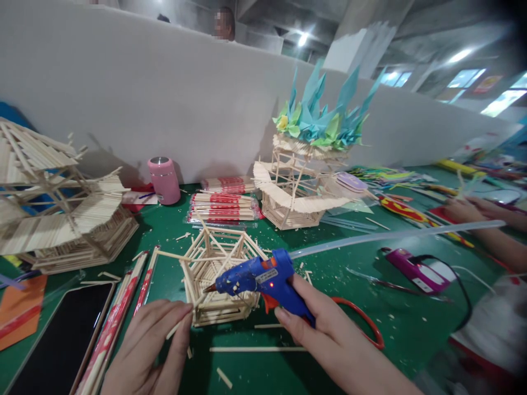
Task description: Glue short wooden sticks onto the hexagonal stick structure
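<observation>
My right hand [317, 323] is wrapped round the handle of a blue hot glue gun [251, 274], whose small red light is lit. A long clear glue stick [395, 236] sticks out of its back end. The nozzle points left, over a many-sided frame of thin wooden sticks [226, 312]. At the frame's front left corner my left hand [152, 340] is closed, fingertips pinched together. Between its thumb and fingers a short wooden stick [173, 330] shows in part. Whether the nozzle touches the frame I cannot tell.
Finished-looking stick pavilions stand at left [82, 219] and back [296, 203], the back one topped with blue paper [321, 104]. Around lie wrapped stick bundles [222, 207], a phone [61, 334], a pink flask [163, 181] and a purple device [420, 271]. Another person's hands [469, 214] are at right.
</observation>
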The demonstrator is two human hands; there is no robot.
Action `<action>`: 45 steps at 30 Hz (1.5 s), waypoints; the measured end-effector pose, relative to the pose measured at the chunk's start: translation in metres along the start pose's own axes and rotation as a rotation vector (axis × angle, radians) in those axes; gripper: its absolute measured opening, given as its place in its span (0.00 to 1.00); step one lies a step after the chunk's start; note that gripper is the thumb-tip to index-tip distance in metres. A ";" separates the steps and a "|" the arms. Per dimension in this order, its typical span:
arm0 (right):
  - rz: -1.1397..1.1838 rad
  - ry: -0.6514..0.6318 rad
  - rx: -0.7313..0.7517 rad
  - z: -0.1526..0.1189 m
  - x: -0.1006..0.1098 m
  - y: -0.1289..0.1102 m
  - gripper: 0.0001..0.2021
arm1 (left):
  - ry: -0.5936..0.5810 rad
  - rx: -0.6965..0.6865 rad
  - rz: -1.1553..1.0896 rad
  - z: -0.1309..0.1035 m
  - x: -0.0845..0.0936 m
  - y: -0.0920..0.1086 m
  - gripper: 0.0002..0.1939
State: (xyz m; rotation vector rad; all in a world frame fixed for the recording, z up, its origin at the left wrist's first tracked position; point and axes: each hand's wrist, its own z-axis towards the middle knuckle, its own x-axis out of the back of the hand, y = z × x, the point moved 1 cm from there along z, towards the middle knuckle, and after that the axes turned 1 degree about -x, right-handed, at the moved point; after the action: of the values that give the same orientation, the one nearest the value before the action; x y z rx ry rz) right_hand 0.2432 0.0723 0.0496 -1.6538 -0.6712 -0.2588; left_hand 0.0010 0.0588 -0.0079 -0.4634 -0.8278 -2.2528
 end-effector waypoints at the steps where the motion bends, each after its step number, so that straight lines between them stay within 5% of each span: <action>1: 0.035 0.000 -0.030 0.000 0.000 0.000 0.26 | -0.008 -0.019 0.006 0.001 0.000 0.000 0.07; 7: 0.229 0.043 -0.132 0.001 -0.001 0.003 0.30 | -0.028 -0.033 0.037 0.005 0.002 -0.001 0.07; 14: 0.033 0.064 -0.092 0.000 -0.001 0.015 0.30 | -0.013 -0.037 0.041 0.005 0.003 0.000 0.06; 23: -0.108 0.129 0.159 0.002 -0.003 -0.003 0.22 | -0.042 -0.030 0.055 0.009 0.003 0.001 0.06; 35: -0.267 0.216 0.145 0.002 0.009 0.008 0.21 | -0.035 -0.041 0.034 0.003 0.001 -0.002 0.07; 42: -0.325 0.637 0.113 -0.001 0.044 0.033 0.23 | -0.040 -0.013 0.031 0.009 0.002 0.002 0.05; 45: -0.428 0.656 0.088 0.004 0.061 0.057 0.23 | -0.048 0.007 0.036 0.010 0.003 0.004 0.05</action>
State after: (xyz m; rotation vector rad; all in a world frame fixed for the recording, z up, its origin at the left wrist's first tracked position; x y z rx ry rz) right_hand 0.3235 0.0901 0.0332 -1.2174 -0.5092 -1.0142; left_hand 0.0026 0.0620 0.0025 -0.5265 -0.8443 -2.2126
